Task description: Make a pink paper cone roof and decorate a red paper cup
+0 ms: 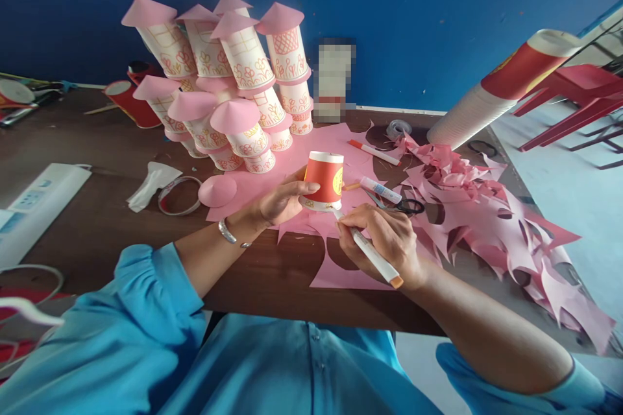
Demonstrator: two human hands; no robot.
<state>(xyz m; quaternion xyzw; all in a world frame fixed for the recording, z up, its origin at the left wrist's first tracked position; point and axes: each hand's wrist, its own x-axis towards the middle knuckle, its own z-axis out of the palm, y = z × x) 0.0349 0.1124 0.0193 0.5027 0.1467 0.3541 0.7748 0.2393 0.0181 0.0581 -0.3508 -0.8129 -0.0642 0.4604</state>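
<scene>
My left hand [280, 201] grips an upside-down red paper cup [324, 180] with a yellow emblem, standing on pink paper [341, 272]. My right hand [384, 240] holds a white marker [372, 256] with an orange end, its tip touching the cup's lower rim. Behind the cup rises a stack of decorated cup towers [233, 84] with pink cone roofs. A loose pink cone [217, 190] lies to the left of my left hand.
Pink paper scraps [487, 207] pile up on the right. Black-handled scissors [406, 206], a glue stick [380, 189] and an orange-capped marker [374, 152] lie beyond my right hand. A long sleeve of stacked cups [501, 87] leans at the far right. A tape ring [178, 196] lies left.
</scene>
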